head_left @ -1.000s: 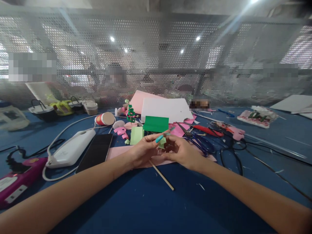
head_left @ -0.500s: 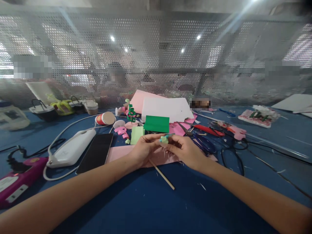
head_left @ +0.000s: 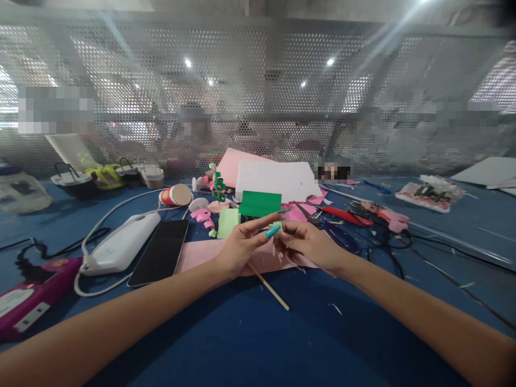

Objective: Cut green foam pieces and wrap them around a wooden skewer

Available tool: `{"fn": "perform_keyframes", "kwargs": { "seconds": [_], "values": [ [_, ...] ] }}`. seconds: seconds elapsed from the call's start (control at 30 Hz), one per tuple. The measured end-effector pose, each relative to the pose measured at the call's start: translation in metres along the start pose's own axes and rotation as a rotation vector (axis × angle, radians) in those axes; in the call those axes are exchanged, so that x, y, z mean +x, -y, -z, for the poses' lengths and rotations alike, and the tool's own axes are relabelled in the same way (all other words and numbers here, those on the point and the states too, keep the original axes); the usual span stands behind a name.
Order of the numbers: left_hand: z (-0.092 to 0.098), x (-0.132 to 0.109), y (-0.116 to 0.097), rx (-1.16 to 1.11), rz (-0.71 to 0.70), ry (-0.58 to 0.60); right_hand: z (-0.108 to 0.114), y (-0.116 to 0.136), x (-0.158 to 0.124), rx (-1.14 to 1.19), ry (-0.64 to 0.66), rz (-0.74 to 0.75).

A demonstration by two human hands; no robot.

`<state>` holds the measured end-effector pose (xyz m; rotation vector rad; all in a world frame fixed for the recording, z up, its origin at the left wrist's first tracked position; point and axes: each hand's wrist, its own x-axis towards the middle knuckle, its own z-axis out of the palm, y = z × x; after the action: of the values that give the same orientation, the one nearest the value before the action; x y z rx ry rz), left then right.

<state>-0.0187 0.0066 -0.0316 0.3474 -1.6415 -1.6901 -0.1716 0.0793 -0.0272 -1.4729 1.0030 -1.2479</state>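
Note:
Between my fingertips is a small light green paper piece (head_left: 277,226), partly hidden by my fingers. My left hand (head_left: 238,246) pinches its left side, the thumb with a long turquoise nail pressed on it. From the other side my right hand (head_left: 312,244) grips it with thumb and fingers. Both hands are just above a pink paper sheet (head_left: 199,255). A thin wooden stick (head_left: 271,290) lies under my left hand, its near end on the blue table. Behind my hands lie a dark green paper (head_left: 260,204) and a light green paper (head_left: 228,223).
A phone (head_left: 161,252), a white power bank (head_left: 121,243) and a purple power strip (head_left: 38,295) lie at left. To the right are a red-handled cutter (head_left: 346,215), blue scissors (head_left: 341,236) and a pink glue gun (head_left: 393,219). White sheets (head_left: 276,180) lie behind.
My fingers have shifted on the light green paper piece; the left thumb with its turquoise nail now shows across it. The right hand has turned slightly. The things on the table stay put.

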Motion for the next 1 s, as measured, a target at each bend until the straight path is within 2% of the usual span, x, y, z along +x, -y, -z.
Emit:
{"fn": "perform_keyframes", "kwargs": {
  "seconds": [0.13, 0.43, 0.57, 0.7, 0.9, 1.0],
  "values": [
    [0.001, 0.0, 0.0, 0.052, -0.017, -0.001, -0.003, -0.002, -0.003, 0.11, 0.037, -0.076],
    [-0.001, -0.001, -0.003, 0.112, -0.036, -0.063, -0.018, 0.003, -0.004, 0.233, -0.067, -0.014],
    [-0.003, -0.001, -0.004, 0.077, 0.017, -0.093, -0.021, 0.002, -0.004, 0.167, -0.11, -0.056],
    [0.0, 0.0, 0.002, 0.069, 0.006, -0.065, -0.018, 0.001, -0.003, 0.075, -0.165, 0.005],
    [-0.003, 0.0, 0.0, 0.176, -0.019, -0.041, -0.01, 0.001, -0.003, -0.158, -0.131, 0.08],
    [-0.007, -0.003, -0.004, 0.241, -0.068, -0.127, -0.008, 0.001, -0.004, -0.2, -0.123, 0.093]
  ]
}}
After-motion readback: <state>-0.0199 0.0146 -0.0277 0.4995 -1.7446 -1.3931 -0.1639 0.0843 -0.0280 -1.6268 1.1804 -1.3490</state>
